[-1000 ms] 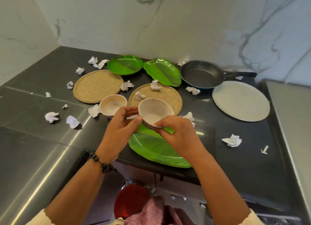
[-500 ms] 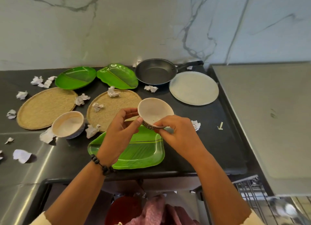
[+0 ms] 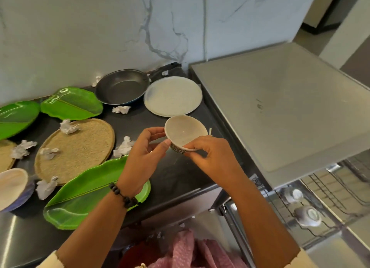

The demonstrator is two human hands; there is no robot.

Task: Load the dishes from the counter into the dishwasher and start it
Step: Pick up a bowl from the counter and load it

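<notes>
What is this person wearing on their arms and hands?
Both hands are bare, with no gloves or rings that I can make out. The left hand has a bracelet of dark round beads at the wrist. Cream-coloured sleeve cuffs show at the bottom edge on both arms; the right hand has nothing at its wrist.

No readable text, labels, brands or nos. anywhere in the frame. Nearest thing to a mark: raised white outline on the green leaf-shaped plate [image 3: 72,105], left of centre, just a squiggle, not letters. Small bowl [image 3: 185,133] at centre has a dark dotted pattern on its outside, no wording. Gray appliance top [image 3: 280,107], right side, shows a small scuff, no label. Crumpled paper bits [image 3: 121,109] on the counter: no print legible.
</notes>
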